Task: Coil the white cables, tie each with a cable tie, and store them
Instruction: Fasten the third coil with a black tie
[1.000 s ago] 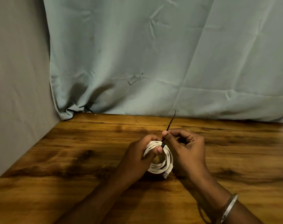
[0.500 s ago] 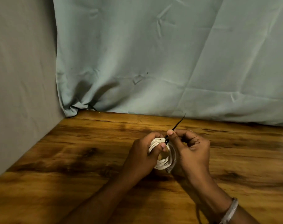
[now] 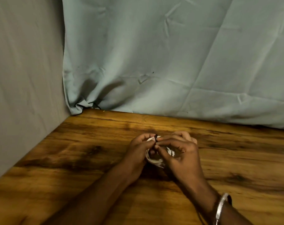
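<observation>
Clearly mid-tying: the left hand (image 3: 138, 149) grips the white cable coil (image 3: 154, 160), right hand (image 3: 181, 153) fingers pinch the black cable tie (image 3: 156, 138), which next probably needs cinching snug.

Cable coil (image 3: 154, 160) between hands, above table (image 3: 89, 151)

The white cable (image 3: 154, 159) is wound into a small round coil, held just above the wooden table and mostly hidden. A thin black cable tie (image 3: 155, 138) crosses the coil at its 12 o'clock edge.
</observation>
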`<action>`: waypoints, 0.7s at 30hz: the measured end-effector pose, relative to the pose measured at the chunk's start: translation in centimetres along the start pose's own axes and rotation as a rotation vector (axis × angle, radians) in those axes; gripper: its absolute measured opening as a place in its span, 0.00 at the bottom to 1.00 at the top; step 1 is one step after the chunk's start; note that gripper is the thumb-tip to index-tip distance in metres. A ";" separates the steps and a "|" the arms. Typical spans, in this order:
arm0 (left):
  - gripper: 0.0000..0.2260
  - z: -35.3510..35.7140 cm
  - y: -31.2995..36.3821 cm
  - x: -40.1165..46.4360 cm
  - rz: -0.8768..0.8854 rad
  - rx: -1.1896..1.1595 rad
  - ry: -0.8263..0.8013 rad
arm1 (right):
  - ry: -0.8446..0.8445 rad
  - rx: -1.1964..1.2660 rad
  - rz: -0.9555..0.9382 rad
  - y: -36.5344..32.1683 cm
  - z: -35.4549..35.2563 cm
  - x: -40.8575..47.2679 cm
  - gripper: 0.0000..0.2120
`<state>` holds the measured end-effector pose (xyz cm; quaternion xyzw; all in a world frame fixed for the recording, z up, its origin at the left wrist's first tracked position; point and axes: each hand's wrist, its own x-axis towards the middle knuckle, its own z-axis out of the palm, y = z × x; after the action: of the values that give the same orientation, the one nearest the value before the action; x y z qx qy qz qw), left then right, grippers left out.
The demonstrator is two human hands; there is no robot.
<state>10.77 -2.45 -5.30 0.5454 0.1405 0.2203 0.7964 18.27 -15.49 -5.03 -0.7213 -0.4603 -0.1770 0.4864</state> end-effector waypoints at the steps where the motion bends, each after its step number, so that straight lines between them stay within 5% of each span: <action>1: 0.09 -0.2 0.2 0.1 -0.044 -0.104 -0.022 | -0.022 -0.070 -0.035 0.2 -0.1 0.0 0.04; 8: 0.13 0.0 0.7 -0.4 -0.083 -0.179 -0.044 | -0.027 -0.201 -0.077 0.0 0.3 0.2 0.08; 21: 0.13 -0.4 -0.7 0.1 0.076 0.085 0.046 | -0.156 -0.330 -0.019 0.2 -0.4 0.0 0.04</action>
<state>10.75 -2.28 -6.07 0.5785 0.1474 0.2567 0.7601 18.52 -15.81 -4.98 -0.7984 -0.4684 -0.1981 0.3225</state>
